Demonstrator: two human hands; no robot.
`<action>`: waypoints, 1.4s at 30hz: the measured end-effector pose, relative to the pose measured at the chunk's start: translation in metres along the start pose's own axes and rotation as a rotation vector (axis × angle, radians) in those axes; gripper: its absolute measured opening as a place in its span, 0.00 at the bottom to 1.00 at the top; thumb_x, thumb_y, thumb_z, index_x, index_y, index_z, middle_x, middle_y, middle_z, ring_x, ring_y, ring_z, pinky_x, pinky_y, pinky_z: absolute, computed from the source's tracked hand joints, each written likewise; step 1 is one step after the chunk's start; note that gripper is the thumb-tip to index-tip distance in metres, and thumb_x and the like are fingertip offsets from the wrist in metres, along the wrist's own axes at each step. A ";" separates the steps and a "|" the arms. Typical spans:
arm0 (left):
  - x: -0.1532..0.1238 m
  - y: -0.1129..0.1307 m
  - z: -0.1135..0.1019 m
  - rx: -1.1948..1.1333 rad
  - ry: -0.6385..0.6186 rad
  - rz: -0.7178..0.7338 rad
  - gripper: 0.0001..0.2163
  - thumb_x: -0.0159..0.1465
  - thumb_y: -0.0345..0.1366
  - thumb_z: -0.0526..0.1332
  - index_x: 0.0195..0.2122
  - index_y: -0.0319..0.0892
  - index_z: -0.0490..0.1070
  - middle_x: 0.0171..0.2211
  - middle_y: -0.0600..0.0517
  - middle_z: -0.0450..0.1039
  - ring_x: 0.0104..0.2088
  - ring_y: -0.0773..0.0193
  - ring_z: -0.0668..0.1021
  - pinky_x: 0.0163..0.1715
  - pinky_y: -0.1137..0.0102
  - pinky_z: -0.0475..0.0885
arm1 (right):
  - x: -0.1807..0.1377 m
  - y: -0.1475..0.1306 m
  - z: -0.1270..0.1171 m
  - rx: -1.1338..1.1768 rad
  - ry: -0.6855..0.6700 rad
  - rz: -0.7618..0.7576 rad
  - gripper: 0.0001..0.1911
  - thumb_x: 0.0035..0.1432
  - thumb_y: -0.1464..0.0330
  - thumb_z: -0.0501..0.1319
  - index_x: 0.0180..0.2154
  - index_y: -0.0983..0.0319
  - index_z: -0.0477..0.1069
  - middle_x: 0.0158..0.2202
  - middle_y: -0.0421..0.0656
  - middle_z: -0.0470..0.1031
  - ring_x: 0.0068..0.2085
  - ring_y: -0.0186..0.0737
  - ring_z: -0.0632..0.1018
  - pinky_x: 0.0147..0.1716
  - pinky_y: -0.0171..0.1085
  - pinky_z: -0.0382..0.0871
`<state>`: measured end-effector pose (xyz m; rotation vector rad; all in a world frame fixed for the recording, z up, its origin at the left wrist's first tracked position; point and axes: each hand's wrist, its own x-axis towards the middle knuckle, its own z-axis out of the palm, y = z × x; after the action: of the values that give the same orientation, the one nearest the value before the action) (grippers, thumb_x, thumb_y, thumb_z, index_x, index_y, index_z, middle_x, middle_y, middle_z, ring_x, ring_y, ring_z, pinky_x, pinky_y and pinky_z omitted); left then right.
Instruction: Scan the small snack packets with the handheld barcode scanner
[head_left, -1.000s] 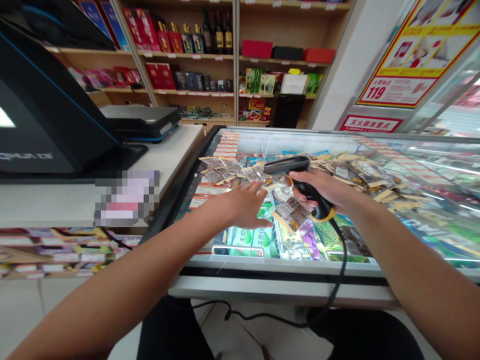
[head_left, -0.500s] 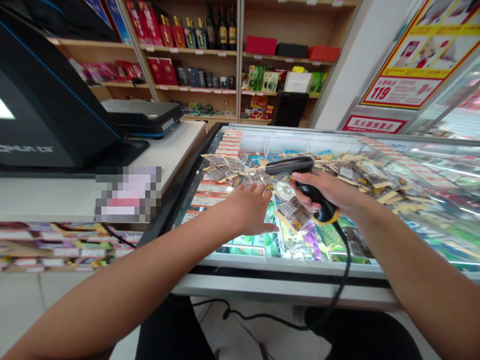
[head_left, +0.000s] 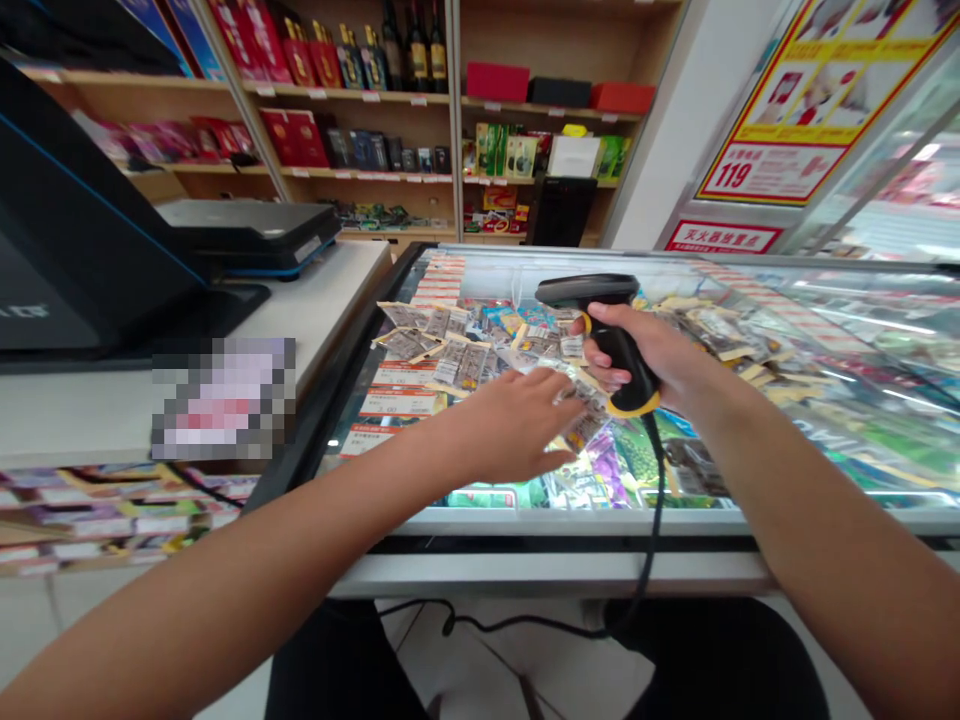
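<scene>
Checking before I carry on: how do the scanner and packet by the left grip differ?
The scanner is black with yellow trim; the packet is mottled brown. The scanner is pistol-shaped; the packet is flat. The scanner is held up in the right grip; the packet is partly hidden by the left grip, contact unclear. Both are over the case.

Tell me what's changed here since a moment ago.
The left hand has moved right, its spread fingers now partly covering a packet; any touch is unclear. The right hand has shifted the scanner rightward and up in view. Nothing was visibly taken or let go. The right hand's grip and the packets heaped at right look unchanged.
</scene>
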<state>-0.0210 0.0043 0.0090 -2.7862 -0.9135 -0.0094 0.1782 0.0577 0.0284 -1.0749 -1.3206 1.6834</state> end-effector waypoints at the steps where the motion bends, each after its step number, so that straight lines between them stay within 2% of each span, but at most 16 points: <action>1: 0.001 0.006 0.002 -0.051 -0.012 0.087 0.23 0.70 0.49 0.53 0.61 0.42 0.66 0.65 0.42 0.64 0.63 0.51 0.68 0.56 0.61 0.67 | -0.001 -0.001 -0.002 0.010 -0.016 0.001 0.15 0.59 0.56 0.64 0.36 0.60 0.67 0.20 0.36 0.64 0.16 0.28 0.61 0.14 0.30 0.54; 2: 0.001 0.013 0.005 -0.084 -0.033 0.133 0.25 0.70 0.49 0.53 0.63 0.42 0.65 0.68 0.42 0.60 0.66 0.52 0.65 0.58 0.62 0.65 | -0.001 -0.002 -0.004 0.015 -0.033 0.002 0.15 0.58 0.55 0.64 0.36 0.60 0.67 0.20 0.35 0.64 0.16 0.28 0.60 0.13 0.30 0.54; 4: 0.000 0.026 0.008 -0.093 -0.088 0.092 0.30 0.69 0.51 0.55 0.66 0.38 0.61 0.71 0.39 0.53 0.69 0.50 0.60 0.61 0.61 0.64 | -0.002 -0.004 -0.008 0.007 -0.053 0.008 0.16 0.58 0.54 0.64 0.37 0.60 0.68 0.20 0.35 0.63 0.16 0.28 0.60 0.13 0.31 0.53; 9: -0.005 0.045 0.007 -0.023 -0.249 -0.271 0.45 0.64 0.61 0.55 0.69 0.25 0.55 0.70 0.27 0.48 0.69 0.40 0.60 0.57 0.55 0.68 | -0.001 0.000 -0.008 -0.087 -0.097 0.114 0.18 0.60 0.51 0.62 0.34 0.60 0.69 0.19 0.38 0.66 0.15 0.30 0.60 0.12 0.33 0.54; 13: -0.004 0.046 0.008 -0.010 -0.283 -0.427 0.51 0.61 0.67 0.53 0.70 0.23 0.53 0.71 0.28 0.46 0.70 0.38 0.57 0.59 0.54 0.67 | -0.001 0.008 0.000 -0.281 -0.229 0.159 0.25 0.61 0.47 0.59 0.26 0.61 0.69 0.16 0.42 0.67 0.15 0.32 0.64 0.13 0.34 0.56; 16: -0.003 0.046 0.011 -0.014 -0.257 -0.439 0.52 0.60 0.68 0.52 0.70 0.23 0.53 0.71 0.29 0.47 0.70 0.38 0.56 0.60 0.54 0.66 | -0.001 0.014 0.003 -0.313 -0.278 0.150 0.25 0.61 0.46 0.59 0.28 0.62 0.70 0.16 0.41 0.68 0.15 0.31 0.64 0.14 0.33 0.58; 22: -0.004 0.045 0.017 -0.009 -0.193 -0.436 0.50 0.58 0.69 0.54 0.69 0.30 0.58 0.70 0.33 0.54 0.70 0.38 0.57 0.60 0.53 0.65 | -0.002 0.013 0.003 -0.312 -0.279 0.182 0.25 0.60 0.45 0.61 0.29 0.62 0.70 0.16 0.40 0.68 0.15 0.32 0.66 0.14 0.33 0.61; 27: -0.002 0.039 0.017 -0.006 -0.244 -0.489 0.53 0.58 0.71 0.51 0.69 0.24 0.55 0.70 0.28 0.49 0.70 0.36 0.57 0.60 0.53 0.64 | -0.004 0.009 0.003 -0.276 -0.226 0.215 0.25 0.58 0.46 0.62 0.30 0.62 0.70 0.17 0.42 0.70 0.16 0.33 0.66 0.14 0.33 0.61; 28: -0.001 0.035 0.016 0.000 -0.253 -0.512 0.54 0.58 0.70 0.51 0.68 0.23 0.56 0.70 0.26 0.50 0.69 0.35 0.58 0.60 0.53 0.64 | -0.003 0.009 0.003 -0.276 -0.202 0.200 0.25 0.59 0.45 0.61 0.30 0.62 0.71 0.18 0.43 0.70 0.16 0.33 0.66 0.13 0.33 0.61; 30: 0.000 0.026 0.012 0.026 -0.239 -0.545 0.50 0.60 0.69 0.50 0.65 0.24 0.62 0.66 0.24 0.59 0.65 0.33 0.64 0.57 0.53 0.65 | 0.000 0.009 0.002 -0.289 -0.096 0.115 0.24 0.59 0.46 0.62 0.34 0.62 0.72 0.21 0.44 0.73 0.16 0.34 0.68 0.12 0.33 0.61; 32: 0.001 0.016 0.008 0.065 -0.190 -0.563 0.43 0.62 0.67 0.50 0.58 0.28 0.70 0.58 0.27 0.70 0.58 0.35 0.71 0.52 0.54 0.68 | 0.005 0.011 0.001 -0.346 0.067 -0.012 0.22 0.58 0.48 0.64 0.37 0.62 0.72 0.25 0.45 0.76 0.17 0.34 0.70 0.12 0.33 0.62; 34: 0.002 0.008 0.006 0.102 -0.129 -0.564 0.35 0.64 0.63 0.51 0.51 0.32 0.73 0.51 0.31 0.74 0.52 0.39 0.74 0.47 0.56 0.69 | 0.011 0.012 -0.001 -0.469 0.208 -0.092 0.22 0.59 0.49 0.65 0.39 0.62 0.72 0.23 0.45 0.75 0.17 0.36 0.71 0.13 0.33 0.63; 37: 0.005 0.004 0.009 0.128 -0.021 -0.478 0.29 0.67 0.59 0.52 0.49 0.35 0.73 0.50 0.35 0.74 0.50 0.42 0.74 0.46 0.56 0.68 | 0.015 0.015 -0.001 -0.675 0.273 -0.062 0.22 0.60 0.48 0.63 0.36 0.61 0.71 0.17 0.44 0.72 0.16 0.39 0.73 0.12 0.34 0.64; 40: 0.008 0.009 0.017 0.090 0.051 -0.318 0.28 0.68 0.56 0.50 0.52 0.36 0.71 0.53 0.37 0.72 0.52 0.44 0.73 0.47 0.56 0.68 | 0.014 0.016 -0.001 -0.777 0.242 -0.061 0.21 0.61 0.48 0.62 0.34 0.61 0.71 0.16 0.44 0.73 0.16 0.39 0.73 0.12 0.33 0.63; 42: 0.011 0.013 0.022 0.056 0.069 -0.264 0.29 0.69 0.56 0.49 0.57 0.36 0.68 0.58 0.36 0.69 0.56 0.44 0.72 0.49 0.56 0.68 | 0.014 0.016 -0.002 -0.770 0.211 -0.106 0.21 0.61 0.49 0.63 0.34 0.61 0.72 0.15 0.44 0.72 0.15 0.39 0.72 0.12 0.33 0.63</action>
<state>-0.0061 0.0051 -0.0147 -2.5771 -1.2353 -0.1169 0.1737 0.0674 0.0105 -1.5176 -1.8954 0.9409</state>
